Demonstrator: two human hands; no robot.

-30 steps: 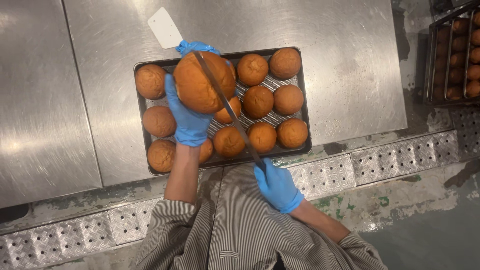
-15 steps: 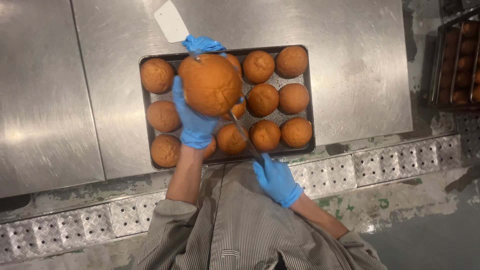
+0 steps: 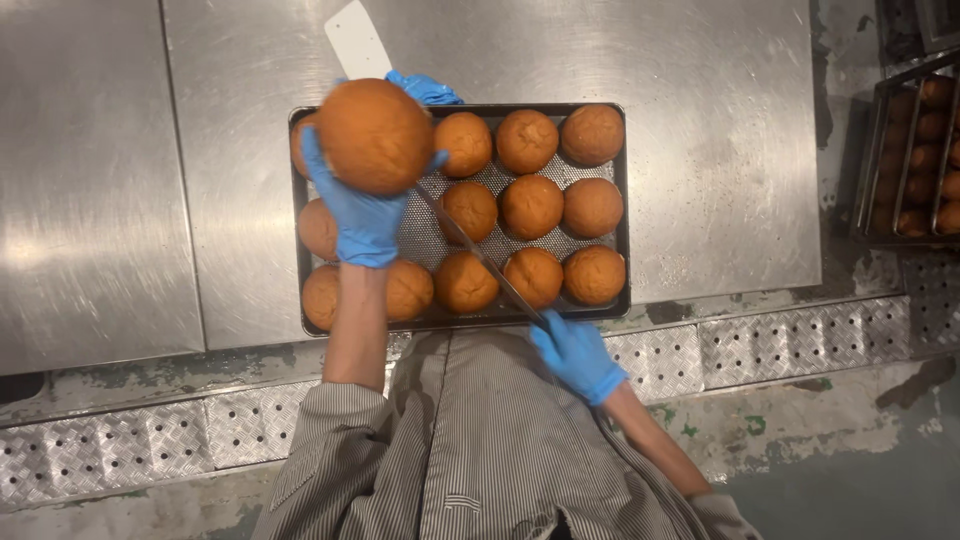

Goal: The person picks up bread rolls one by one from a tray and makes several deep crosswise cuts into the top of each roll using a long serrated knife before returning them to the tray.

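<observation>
Bun (image 3: 375,135): large, round, brown. Held up off the tray, over its far-left corner. It blocks the view of the tray bun beneath it.

Left hand (image 3: 365,215): blue glove, wrapped around the bun from its near side, fingers up both flanks. This grip steadies the bun and appears to leave its right side free for the blade.

Knife (image 3: 480,255): long thin blade running from the right hand up-left to the bun's lower right edge. The tip touches or enters the bun there; which one, I cannot tell. The line looks suited to a sideways cut.

Right hand (image 3: 578,355): blue glove, clenched on the knife handle at the tray's near edge, close to the body.

Tray (image 3: 620,300): dark, perforated base, lying on the table near the person. Holds rows of smaller brown buns (image 3: 530,205), close together but mostly apart. A bare patch of base shows in the left-middle, under the blade.

Blue glove (image 3: 425,88): loose or crumpled, at the tray's far edge just right of the held bun.

Scraper (image 3: 357,40): white, flat, lying on the table just beyond the tray.

Table (image 3: 700,130): bare steel, with a seam on the left.

Rack (image 3: 910,150): far right, off the table, with more brown buns in rows.

Floor: worn, with tread plate strips along the table's near side.

Clothing: striped jacket, sleeves pushed up.
</observation>
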